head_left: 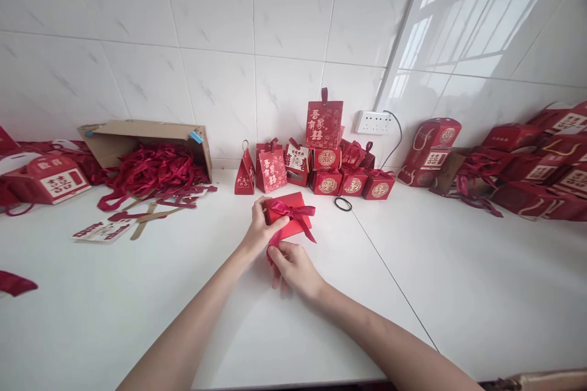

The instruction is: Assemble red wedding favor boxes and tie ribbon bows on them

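Observation:
A red gift box (297,229) lies on the white table in front of me, with a dark red satin ribbon (299,212) tied in a bow on it. My left hand (262,226) grips the box at its left side, the thumb pressed near the knot. Just below, my right hand (296,266) pinches a hanging tail of the ribbon between thumb and fingers. One loose end of the bow hangs over the box's right side. The underside of the box and some of my left fingers are hidden.
Behind the box stand several decorated red boxes (324,125) against the tiled wall. To the left, a cardboard box (142,129) spills loose ribbons (158,171). A black ring (343,204) lies right of centre. More red boxes (527,165) are heaped at far right, near a power strip (373,123).

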